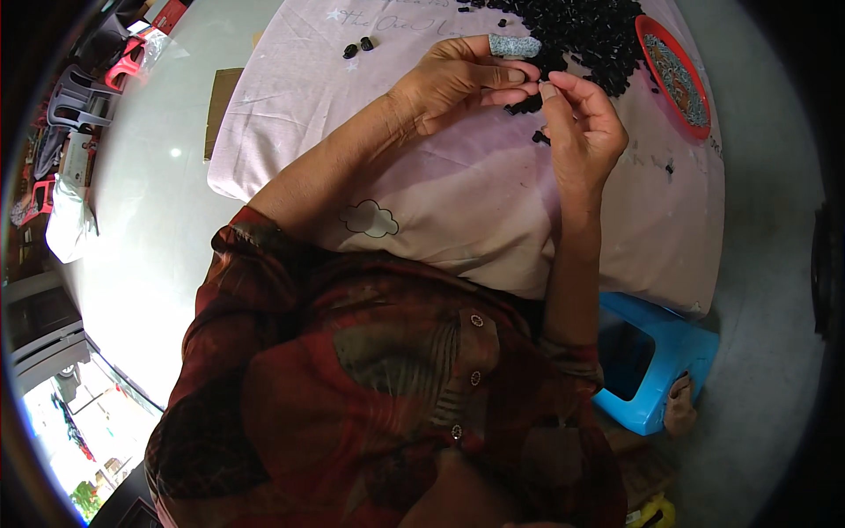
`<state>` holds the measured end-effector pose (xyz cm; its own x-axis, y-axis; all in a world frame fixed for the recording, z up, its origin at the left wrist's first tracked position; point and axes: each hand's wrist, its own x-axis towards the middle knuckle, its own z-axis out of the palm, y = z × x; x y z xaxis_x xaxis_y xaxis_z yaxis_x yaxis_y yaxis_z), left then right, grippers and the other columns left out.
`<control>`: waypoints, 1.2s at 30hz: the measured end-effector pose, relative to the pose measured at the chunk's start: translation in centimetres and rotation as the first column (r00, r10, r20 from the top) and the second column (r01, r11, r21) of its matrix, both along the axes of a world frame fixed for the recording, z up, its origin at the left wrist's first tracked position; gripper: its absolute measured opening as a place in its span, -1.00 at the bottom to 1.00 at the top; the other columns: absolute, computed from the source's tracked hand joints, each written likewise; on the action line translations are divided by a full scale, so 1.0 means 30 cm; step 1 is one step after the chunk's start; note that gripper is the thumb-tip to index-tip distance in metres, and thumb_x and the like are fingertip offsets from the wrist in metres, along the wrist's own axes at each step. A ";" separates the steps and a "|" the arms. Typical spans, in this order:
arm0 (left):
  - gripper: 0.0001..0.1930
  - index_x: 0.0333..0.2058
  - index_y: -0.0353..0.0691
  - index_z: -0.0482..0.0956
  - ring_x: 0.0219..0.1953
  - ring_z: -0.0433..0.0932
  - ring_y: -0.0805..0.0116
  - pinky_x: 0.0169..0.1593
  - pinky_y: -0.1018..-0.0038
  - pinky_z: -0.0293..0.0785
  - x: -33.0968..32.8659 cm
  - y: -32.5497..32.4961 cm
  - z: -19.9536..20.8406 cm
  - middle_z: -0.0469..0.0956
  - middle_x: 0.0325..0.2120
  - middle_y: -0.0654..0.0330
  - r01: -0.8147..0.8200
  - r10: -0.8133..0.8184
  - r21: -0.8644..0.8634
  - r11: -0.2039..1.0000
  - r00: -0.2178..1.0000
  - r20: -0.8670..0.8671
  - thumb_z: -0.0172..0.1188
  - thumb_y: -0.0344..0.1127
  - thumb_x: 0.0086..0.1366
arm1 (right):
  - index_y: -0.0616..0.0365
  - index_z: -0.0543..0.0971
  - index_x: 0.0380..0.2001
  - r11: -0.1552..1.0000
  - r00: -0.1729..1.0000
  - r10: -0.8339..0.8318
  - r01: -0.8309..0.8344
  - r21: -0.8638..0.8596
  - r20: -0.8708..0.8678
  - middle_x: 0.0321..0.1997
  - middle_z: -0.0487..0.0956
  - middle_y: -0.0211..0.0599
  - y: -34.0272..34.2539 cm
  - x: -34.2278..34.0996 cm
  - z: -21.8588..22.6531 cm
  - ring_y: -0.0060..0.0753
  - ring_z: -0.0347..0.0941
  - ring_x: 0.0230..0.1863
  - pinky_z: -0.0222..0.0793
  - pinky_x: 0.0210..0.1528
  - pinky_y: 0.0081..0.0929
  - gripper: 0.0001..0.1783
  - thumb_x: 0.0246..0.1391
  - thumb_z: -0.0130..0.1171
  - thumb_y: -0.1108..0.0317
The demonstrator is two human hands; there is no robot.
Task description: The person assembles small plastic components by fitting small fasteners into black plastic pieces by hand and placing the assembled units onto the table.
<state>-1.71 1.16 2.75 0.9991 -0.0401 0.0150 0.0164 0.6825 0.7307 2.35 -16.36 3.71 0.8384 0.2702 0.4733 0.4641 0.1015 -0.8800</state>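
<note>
Over the far part of the table, my left hand (458, 84) is closed, its thumb pressed to the fingers. What looks like a small black piece (525, 77) shows dark at its thumb tip, mostly covered. A grey speckled wrap (515, 46) covers one finger of this hand. My right hand (584, 128) meets it from the right, thumb and forefinger pinched together; whatever is between them is too small to make out. Just beyond both hands spreads a heap of small black pieces (590, 31). Right of the heap sits a red oval tray (701, 130) holding many small silvery bits.
A pale pink printed cloth (440, 194) covers the table. Two black pieces (358, 47) lie apart at the far left, and another (540, 137) lies near my right wrist. A blue plastic stool (669, 352) stands below the table's right edge. Chairs (79, 101) stand far left.
</note>
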 end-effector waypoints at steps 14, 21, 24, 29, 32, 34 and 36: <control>-0.80 -0.14 -0.29 0.64 -0.29 0.65 0.51 -0.24 0.69 0.57 -0.004 0.044 -0.004 0.70 -0.23 0.14 -0.034 0.007 0.348 0.937 0.997 0.078 0.32 -0.43 0.27 | 0.21 0.64 -0.20 0.997 0.998 0.045 -0.048 -0.064 -0.043 -0.43 0.54 -0.56 -0.012 -0.006 0.006 -0.81 0.30 -0.51 0.28 -0.45 -0.77 -0.85 0.16 0.26 0.43; -0.83 -0.12 -0.32 0.64 -0.28 0.64 0.54 -0.22 0.73 0.57 -0.003 0.057 -0.019 0.69 -0.25 0.17 0.120 -0.124 0.119 0.986 0.992 0.027 0.22 -0.45 0.35 | 0.19 0.64 -0.17 0.994 0.996 0.088 -0.089 -0.062 -0.013 -0.39 0.55 -0.56 -0.009 0.000 0.001 -0.81 0.32 -0.48 0.29 -0.45 -0.78 -0.84 0.18 0.27 0.41; -0.82 -0.10 -0.31 0.62 -0.28 0.64 0.54 -0.23 0.73 0.58 -0.002 0.051 -0.023 0.69 -0.27 0.18 0.124 -0.128 0.093 0.988 0.991 0.039 0.23 -0.45 0.35 | 0.22 0.64 -0.16 0.995 0.996 0.084 -0.084 -0.057 -0.002 -0.35 0.58 -0.51 -0.006 -0.004 0.006 -0.79 0.36 -0.45 0.31 -0.45 -0.78 -0.82 0.17 0.28 0.44; -0.82 -0.12 -0.29 0.60 -0.31 0.64 0.54 -0.27 0.73 0.58 -0.009 0.054 -0.012 0.68 -0.30 0.18 0.178 -0.179 0.026 0.984 0.983 0.034 0.28 -0.42 0.31 | 0.28 0.63 -0.15 0.996 0.996 0.094 -0.094 -0.011 -0.004 -0.28 0.63 -0.41 0.004 -0.013 0.005 -0.77 0.44 -0.38 0.34 -0.42 -0.78 -0.81 0.15 0.28 0.51; -0.82 -0.16 -0.29 0.61 -0.34 0.64 0.55 -0.33 0.74 0.55 -0.005 0.055 -0.023 0.68 -0.32 0.19 0.126 -0.129 0.116 0.985 0.992 0.015 0.31 -0.39 0.29 | 0.30 0.63 -0.15 0.993 0.993 0.116 -0.116 0.006 0.014 -0.24 0.65 -0.37 0.006 -0.017 0.003 -0.74 0.48 -0.32 0.37 -0.34 -0.77 -0.81 0.13 0.28 0.56; -0.81 -0.17 -0.29 0.62 -0.37 0.63 0.56 -0.38 0.74 0.52 -0.001 0.056 -0.029 0.68 -0.35 0.19 0.056 -0.057 0.238 0.970 0.998 -0.003 0.33 -0.36 0.28 | 0.31 0.62 -0.16 0.993 0.991 0.119 -0.118 -0.025 0.054 -0.24 0.65 -0.36 0.002 -0.011 -0.001 -0.72 0.49 -0.28 0.40 -0.25 -0.75 -0.79 0.11 0.28 0.60; -0.80 -0.16 -0.28 0.62 -0.39 0.59 0.58 -0.36 0.72 0.48 -0.007 0.053 -0.023 0.67 -0.35 0.22 0.046 -0.051 0.278 0.960 0.999 0.011 0.33 -0.35 0.28 | 0.32 0.62 -0.16 0.992 0.992 0.100 -0.093 -0.082 0.077 -0.24 0.65 -0.36 -0.003 -0.009 -0.006 -0.71 0.50 -0.27 0.41 -0.22 -0.74 -0.79 0.10 0.28 0.61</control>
<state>-1.91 2.76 2.06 0.9955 -0.0933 0.0139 0.0299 0.4520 0.8915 2.08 -16.45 3.53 0.7664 0.3867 0.5129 0.5255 0.0817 -0.8469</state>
